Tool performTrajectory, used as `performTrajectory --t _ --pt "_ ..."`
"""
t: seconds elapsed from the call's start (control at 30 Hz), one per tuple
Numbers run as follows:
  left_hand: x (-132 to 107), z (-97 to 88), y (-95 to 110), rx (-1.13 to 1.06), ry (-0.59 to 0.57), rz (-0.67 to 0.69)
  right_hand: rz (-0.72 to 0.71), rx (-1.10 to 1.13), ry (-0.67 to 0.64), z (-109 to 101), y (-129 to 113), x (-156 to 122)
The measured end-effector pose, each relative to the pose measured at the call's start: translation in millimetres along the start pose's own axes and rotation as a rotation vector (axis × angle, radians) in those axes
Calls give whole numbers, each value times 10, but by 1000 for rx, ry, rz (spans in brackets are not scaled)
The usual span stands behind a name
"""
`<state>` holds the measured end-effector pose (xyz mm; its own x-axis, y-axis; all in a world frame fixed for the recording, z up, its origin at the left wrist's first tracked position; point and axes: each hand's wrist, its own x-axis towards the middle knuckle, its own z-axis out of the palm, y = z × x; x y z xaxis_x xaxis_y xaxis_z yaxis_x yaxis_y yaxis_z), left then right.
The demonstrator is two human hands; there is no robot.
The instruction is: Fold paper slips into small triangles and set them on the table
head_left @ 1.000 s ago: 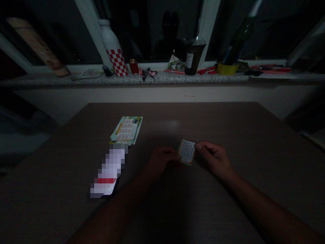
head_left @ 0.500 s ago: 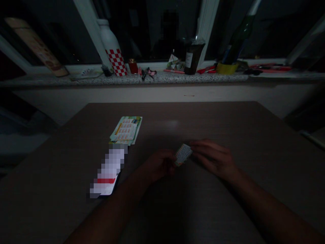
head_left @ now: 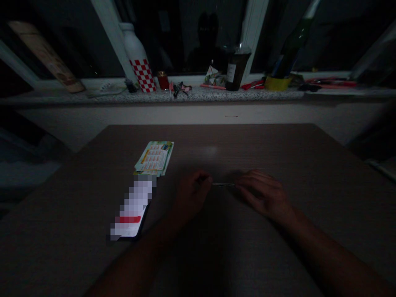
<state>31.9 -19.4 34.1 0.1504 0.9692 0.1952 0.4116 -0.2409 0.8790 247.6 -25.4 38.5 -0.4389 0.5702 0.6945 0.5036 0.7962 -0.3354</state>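
A small folded paper card [head_left: 223, 184] is held between my two hands just above the brown table [head_left: 278, 148]. It is turned edge-on to me and shows only as a thin pale line. My left hand [head_left: 192, 197] pinches its left end with curled fingers. My right hand [head_left: 262, 196] grips its right end, fingers closed over it. A stack of printed green-edged sheets [head_left: 154, 157] lies on the table to the left of my hands. A phone with a lit screen [head_left: 133, 208] lies just in front of that stack.
The room is dark. A stone window sill [head_left: 173, 96] behind the table carries a white bottle with red checks [head_left: 137, 57], a dark cup [head_left: 235, 68], a green bottle [head_left: 291, 43], a yellow tape roll [head_left: 276, 83], pens and small clutter.
The card faced me a second ago with its printed side showing. Both hands have tipped it flat, so only its edge shows. My hands stay in about the same place.
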Motion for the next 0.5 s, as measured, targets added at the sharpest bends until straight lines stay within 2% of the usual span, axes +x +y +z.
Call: performTrajectory --t 0.1,0.2,0.33,0.5 --pt "-60 4 30 230 32 336 19 11 -39 6 -4 -4" --pt "-78 53 44 387 25 545 14 1 -55 31 -11 -14" --pt "-40 111 53 502 53 664 -8 -43 -78 68 -50 -8" --pt "-5 109 70 564 45 707 -40 -91 -103 87 -96 6"
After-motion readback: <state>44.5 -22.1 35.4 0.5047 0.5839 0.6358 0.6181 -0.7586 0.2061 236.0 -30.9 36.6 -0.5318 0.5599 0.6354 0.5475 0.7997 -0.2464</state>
